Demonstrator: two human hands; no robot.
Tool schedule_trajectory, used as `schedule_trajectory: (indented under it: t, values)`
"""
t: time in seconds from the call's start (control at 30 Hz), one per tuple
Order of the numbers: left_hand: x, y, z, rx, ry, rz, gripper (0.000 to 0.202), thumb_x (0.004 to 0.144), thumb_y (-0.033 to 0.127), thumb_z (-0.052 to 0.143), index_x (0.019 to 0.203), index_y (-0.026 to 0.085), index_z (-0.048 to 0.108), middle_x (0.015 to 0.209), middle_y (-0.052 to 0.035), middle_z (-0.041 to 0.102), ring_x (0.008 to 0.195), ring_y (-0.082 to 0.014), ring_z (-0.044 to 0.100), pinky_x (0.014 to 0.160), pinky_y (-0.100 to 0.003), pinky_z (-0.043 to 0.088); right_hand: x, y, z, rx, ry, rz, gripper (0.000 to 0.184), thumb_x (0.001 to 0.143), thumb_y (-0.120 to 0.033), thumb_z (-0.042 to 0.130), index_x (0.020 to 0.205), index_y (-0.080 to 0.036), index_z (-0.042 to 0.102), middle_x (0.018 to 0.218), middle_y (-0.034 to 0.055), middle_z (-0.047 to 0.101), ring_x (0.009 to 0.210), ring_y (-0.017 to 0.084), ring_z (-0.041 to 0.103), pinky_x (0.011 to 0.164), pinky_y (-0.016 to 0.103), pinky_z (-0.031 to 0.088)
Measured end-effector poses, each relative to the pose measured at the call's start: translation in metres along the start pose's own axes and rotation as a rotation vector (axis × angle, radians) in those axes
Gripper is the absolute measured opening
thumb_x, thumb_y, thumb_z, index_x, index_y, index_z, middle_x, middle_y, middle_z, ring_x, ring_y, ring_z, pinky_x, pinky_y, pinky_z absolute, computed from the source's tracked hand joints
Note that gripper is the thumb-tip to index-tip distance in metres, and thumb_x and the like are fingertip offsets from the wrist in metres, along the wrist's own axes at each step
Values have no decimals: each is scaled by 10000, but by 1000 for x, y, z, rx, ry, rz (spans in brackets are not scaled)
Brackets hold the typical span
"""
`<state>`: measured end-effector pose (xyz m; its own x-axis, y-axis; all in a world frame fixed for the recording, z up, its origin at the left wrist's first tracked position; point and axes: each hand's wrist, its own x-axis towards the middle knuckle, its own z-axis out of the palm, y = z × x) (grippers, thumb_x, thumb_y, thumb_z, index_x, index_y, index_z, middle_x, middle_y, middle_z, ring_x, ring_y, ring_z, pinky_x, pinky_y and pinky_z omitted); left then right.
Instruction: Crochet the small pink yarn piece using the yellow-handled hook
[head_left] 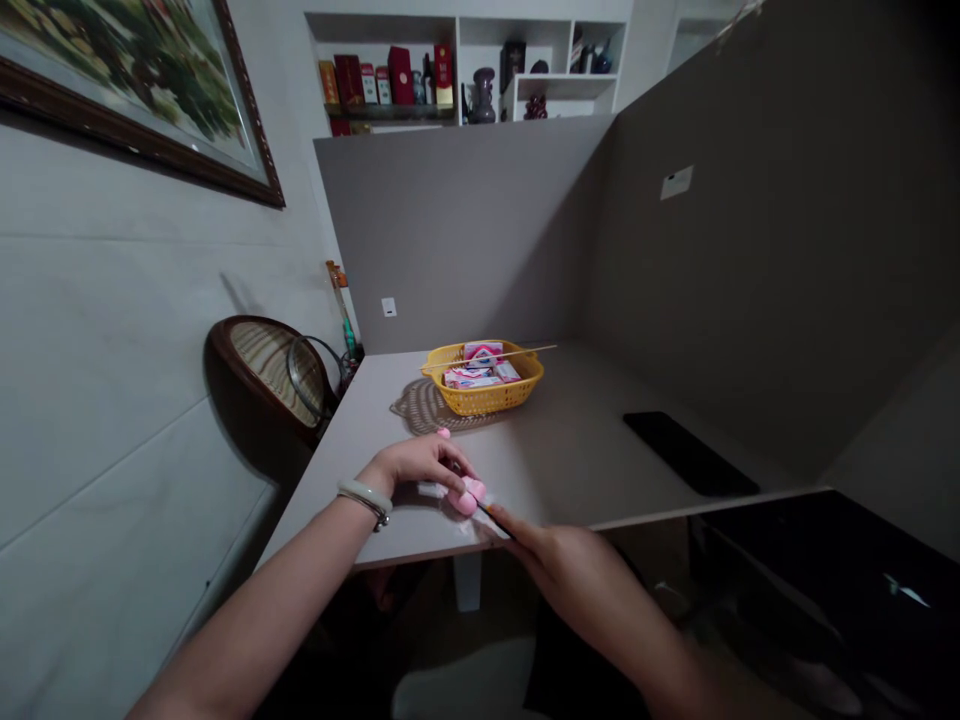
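Observation:
My left hand [420,465] rests near the front edge of the grey desk [570,460], fingers curled over a small pink object [471,497] and holding it down. A bracelet sits on that wrist. My right hand [559,555] reaches in from the lower right, its fingers pinched on a thin dark stick-like tool [491,515] whose tip touches the pink object. A bit of clear wrapping lies under the pink object.
A yellow basket [486,398] with several small packets and a long wooden skewer [495,357] across it stands mid-desk. A black phone [688,452] lies at the right. Grey partition walls enclose the desk. A brown chair [259,385] stands on the left.

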<state>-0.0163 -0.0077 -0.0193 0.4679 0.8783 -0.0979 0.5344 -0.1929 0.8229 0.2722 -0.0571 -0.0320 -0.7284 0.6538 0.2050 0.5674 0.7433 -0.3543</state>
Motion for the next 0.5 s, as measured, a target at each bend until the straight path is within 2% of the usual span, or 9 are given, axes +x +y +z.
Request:
schedule_trajectory:
  t: [0.1,0.23,0.4,0.5]
  values:
    - [0,2,0,-22,-13,-2,331,656,344,813,950,196,776,921,-32,731,888,-176,625,837,-286,457,4,-1,2,31,-3,15,494,977,-206,461,1450,-348,472,943,68,776,779,209,742,622,227,481]
    - [0,2,0,-27,-36,11,325,653,309,807,953,187,780,929,-45,732,887,-177,625,830,-292,460,-8,5,-7,11,-28,-7,492,943,-198,516,1400,-378,529,933,43,778,765,209,738,634,238,485]
    - [1,-1,0,-13,-8,-2,320,651,305,805,953,203,781,920,-32,733,860,-164,615,788,-268,458,0,-3,1,-29,13,-10,509,976,-211,463,1468,-339,441,851,62,777,704,199,737,564,207,441]
    - [0,-1,-1,-17,-9,-4,325,661,315,798,961,194,778,904,-32,727,853,-162,611,787,-266,455,4,-1,0,22,19,-20,481,980,-240,473,1444,-369,471,874,46,779,715,183,735,574,194,439]
